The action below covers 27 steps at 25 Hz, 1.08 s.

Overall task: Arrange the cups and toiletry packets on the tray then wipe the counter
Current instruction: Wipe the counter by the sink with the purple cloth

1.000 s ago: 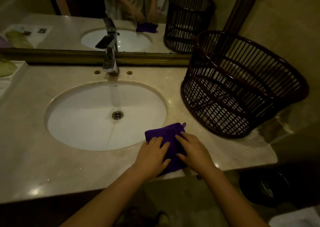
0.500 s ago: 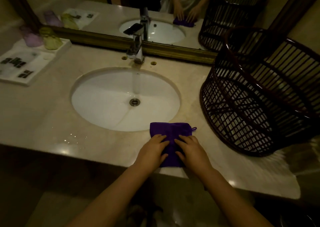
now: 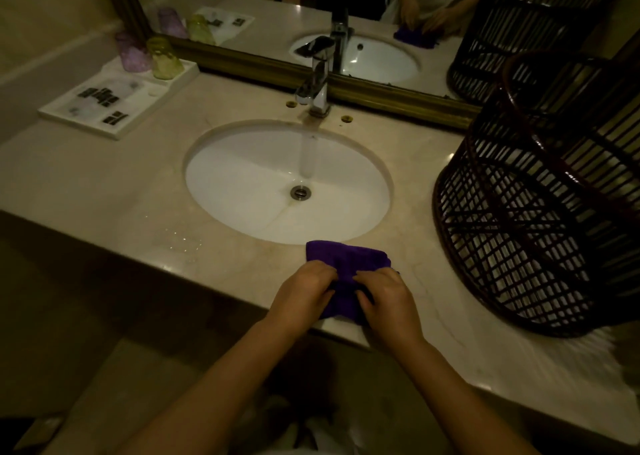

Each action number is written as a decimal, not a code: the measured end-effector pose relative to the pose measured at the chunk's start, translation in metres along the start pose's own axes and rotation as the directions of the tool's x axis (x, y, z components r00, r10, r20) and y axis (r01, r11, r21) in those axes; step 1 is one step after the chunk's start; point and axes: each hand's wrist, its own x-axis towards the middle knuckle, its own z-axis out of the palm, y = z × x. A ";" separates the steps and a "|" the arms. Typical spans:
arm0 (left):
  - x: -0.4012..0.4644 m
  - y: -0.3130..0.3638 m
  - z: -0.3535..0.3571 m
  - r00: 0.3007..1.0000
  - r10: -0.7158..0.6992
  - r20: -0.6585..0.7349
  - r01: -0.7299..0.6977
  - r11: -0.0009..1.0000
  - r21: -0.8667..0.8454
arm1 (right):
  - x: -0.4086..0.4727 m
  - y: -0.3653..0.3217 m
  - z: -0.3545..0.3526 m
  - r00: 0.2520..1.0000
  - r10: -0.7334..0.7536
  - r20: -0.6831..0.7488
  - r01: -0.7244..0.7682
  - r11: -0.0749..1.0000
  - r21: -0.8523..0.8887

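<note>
- Since a moment ago, both hands' fingers have curled from flat to bunching the purple cloth (image 3: 346, 260) at the counter's (image 3: 104, 191) front edge, just before the sink (image 3: 242, 191)
- Left hand (image 3: 304, 290) and right hand (image 3: 384, 297) grip it side by side
- Tray (image 3: 114, 132) with two upturned cups (image 3: 152, 56) sits far left

Cups (image 3: 149, 56), packets (image 3: 100, 96) on tray (image 3: 114, 132)
</note>
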 end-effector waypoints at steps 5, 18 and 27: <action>-0.013 -0.016 -0.037 0.996 0.008 -0.085 -0.004 0.999 0.049 | 0.017 -0.031 0.003 0.999 -0.048 -0.020 0.048 0.998 0.031; -0.022 -0.110 -0.104 0.989 0.144 -0.009 -0.144 0.989 0.031 | 0.046 -0.118 0.058 0.988 -0.015 -0.154 0.005 0.998 -0.066; -0.014 -0.197 -0.126 0.931 0.247 0.271 -0.263 0.965 0.023 | 0.066 -0.183 0.107 0.961 0.240 -0.135 -0.260 0.954 -0.153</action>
